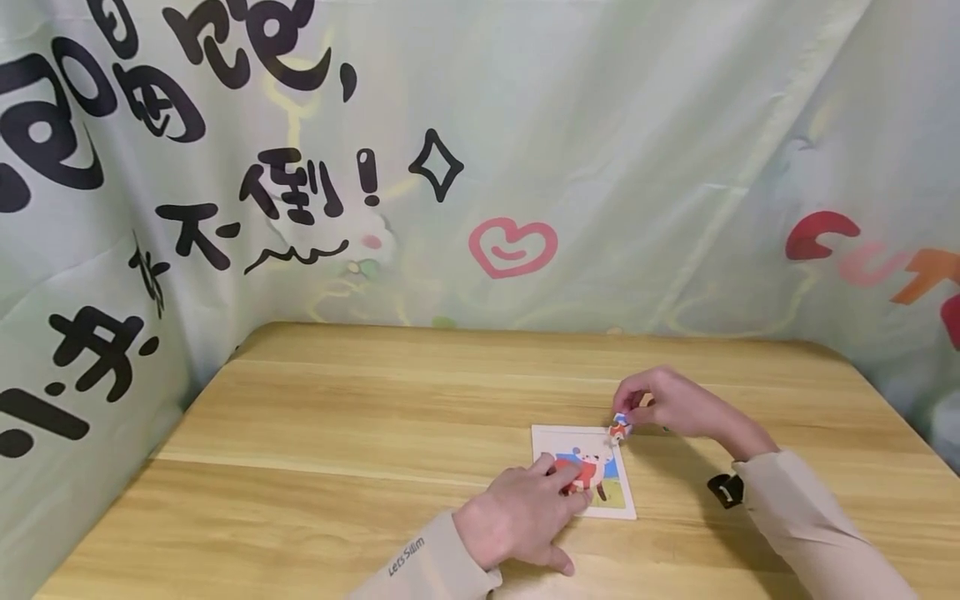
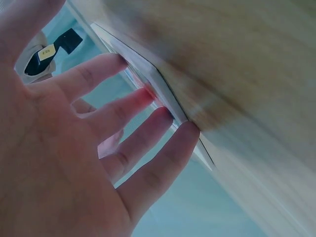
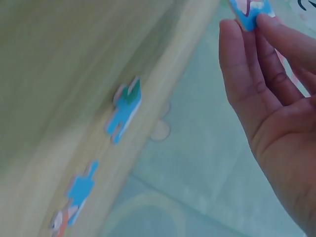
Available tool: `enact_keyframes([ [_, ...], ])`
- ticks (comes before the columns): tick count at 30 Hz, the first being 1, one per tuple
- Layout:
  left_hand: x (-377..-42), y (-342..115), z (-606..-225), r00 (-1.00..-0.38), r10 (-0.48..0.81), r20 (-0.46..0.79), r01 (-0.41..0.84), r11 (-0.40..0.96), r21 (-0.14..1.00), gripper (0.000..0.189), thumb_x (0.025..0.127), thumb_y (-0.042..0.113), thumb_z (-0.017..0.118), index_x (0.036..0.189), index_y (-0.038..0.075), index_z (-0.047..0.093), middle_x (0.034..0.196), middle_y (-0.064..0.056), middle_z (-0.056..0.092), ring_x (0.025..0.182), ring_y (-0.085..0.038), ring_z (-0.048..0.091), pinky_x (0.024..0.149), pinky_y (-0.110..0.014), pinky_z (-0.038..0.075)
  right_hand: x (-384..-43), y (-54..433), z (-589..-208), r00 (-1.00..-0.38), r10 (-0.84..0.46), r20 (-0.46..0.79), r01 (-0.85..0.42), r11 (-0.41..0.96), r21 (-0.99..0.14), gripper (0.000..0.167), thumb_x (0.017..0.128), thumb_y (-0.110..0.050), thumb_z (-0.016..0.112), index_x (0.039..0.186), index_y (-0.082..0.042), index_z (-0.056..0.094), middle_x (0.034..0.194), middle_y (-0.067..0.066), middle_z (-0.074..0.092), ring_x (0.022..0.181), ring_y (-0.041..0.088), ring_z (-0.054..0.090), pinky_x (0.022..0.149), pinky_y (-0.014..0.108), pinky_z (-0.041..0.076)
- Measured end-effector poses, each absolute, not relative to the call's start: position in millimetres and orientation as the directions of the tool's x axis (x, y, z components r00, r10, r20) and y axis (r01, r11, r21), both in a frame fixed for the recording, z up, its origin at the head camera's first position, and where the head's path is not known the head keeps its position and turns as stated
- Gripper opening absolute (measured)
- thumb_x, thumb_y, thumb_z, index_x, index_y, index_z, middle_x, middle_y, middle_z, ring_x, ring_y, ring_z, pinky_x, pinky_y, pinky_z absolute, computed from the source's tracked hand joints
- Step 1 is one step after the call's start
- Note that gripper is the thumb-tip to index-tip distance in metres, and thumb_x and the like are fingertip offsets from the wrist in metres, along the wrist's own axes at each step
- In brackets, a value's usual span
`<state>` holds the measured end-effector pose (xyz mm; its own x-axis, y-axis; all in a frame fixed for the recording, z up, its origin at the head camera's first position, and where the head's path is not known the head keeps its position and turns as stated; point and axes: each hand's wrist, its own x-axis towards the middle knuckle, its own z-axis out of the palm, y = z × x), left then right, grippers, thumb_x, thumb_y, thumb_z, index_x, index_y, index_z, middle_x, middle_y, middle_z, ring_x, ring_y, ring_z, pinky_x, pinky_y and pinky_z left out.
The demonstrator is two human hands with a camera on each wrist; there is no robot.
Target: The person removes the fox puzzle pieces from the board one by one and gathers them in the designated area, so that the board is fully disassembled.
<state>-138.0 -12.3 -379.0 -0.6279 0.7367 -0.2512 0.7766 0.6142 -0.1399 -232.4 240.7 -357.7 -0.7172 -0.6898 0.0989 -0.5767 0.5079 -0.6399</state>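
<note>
A square picture puzzle board point(image 1: 573, 435) with a pale frame lies on the table, showing a cartoon animal in red over blue and green. My left hand point(image 1: 525, 510) rests on its lower left part with fingers spread, and the fingertips point(image 2: 163, 116) press along the board's edge in the left wrist view. My right hand point(image 1: 671, 406) pinches a small puzzle piece point(image 1: 619, 428) between thumb and fingers, over the board's upper right corner. Blue, white and pink show on that puzzle piece point(image 3: 251, 11) in the right wrist view.
Two loose puzzle pieces, one blue and green point(image 3: 126, 109) and one mostly blue point(image 3: 80, 191), lie on the wooden table point(image 1: 337, 417). A printed cloth curtain point(image 1: 615, 167) hangs behind the table. By the right sleeve is a black device point(image 1: 726, 491).
</note>
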Motion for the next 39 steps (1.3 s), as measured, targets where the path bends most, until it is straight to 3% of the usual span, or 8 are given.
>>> enact_keyframes([
  [8, -137, -11, -378, -0.635, 0.732, -0.248, 0.771, 0.620, -0.145, 0.079, 0.081, 0.072, 0.067, 0.150, 0.038, 0.048, 0.159, 0.010, 0.035, 0.129, -0.012, 0.040, 0.081, -0.024, 0.052, -234, 259, -355, -0.710, -0.675, 0.198, -0.638, 0.499, -0.587, 0.018, 0.087, 0.010, 0.071, 0.089, -0.007, 0.074, 0.088, -0.006, 0.068, 0.077, 0.011, 0.062, 0.065, 0.029, 0.054],
  [20, -134, -12, -380, -0.634, 0.740, -0.223, 0.773, 0.619, -0.143, 0.080, 0.081, 0.071, 0.070, 0.149, 0.035, 0.051, 0.156, 0.013, 0.038, 0.123, -0.014, 0.042, 0.075, -0.023, 0.053, -230, 285, -350, -0.790, -0.594, 0.152, -0.567, 0.611, -0.552, 0.018, 0.087, 0.011, 0.070, 0.093, -0.005, 0.072, 0.090, -0.006, 0.067, 0.079, 0.007, 0.061, 0.065, 0.029, 0.054],
  [29, -134, -12, -379, -0.616, 0.756, -0.221, 0.787, 0.603, -0.128, 0.081, 0.082, 0.068, 0.071, 0.151, 0.030, 0.050, 0.157, 0.015, 0.038, 0.127, -0.019, 0.042, 0.081, -0.024, 0.053, -230, 313, -354, -0.788, -0.583, 0.200, -0.597, 0.642, -0.481, 0.021, 0.084, 0.015, 0.070, 0.091, -0.005, 0.071, 0.088, -0.010, 0.064, 0.078, 0.000, 0.057, 0.062, 0.027, 0.052],
  [39, -134, -14, -379, -0.608, 0.773, -0.182, 0.793, 0.603, -0.089, 0.074, 0.080, 0.064, 0.076, 0.146, 0.037, 0.052, 0.150, 0.016, 0.044, 0.114, -0.015, 0.043, 0.072, -0.021, 0.049, -233, 341, -361, -0.808, -0.563, 0.172, -0.570, 0.676, -0.468, 0.020, 0.083, 0.016, 0.070, 0.089, -0.004, 0.070, 0.084, -0.010, 0.065, 0.076, -0.002, 0.055, 0.058, 0.026, 0.051],
])
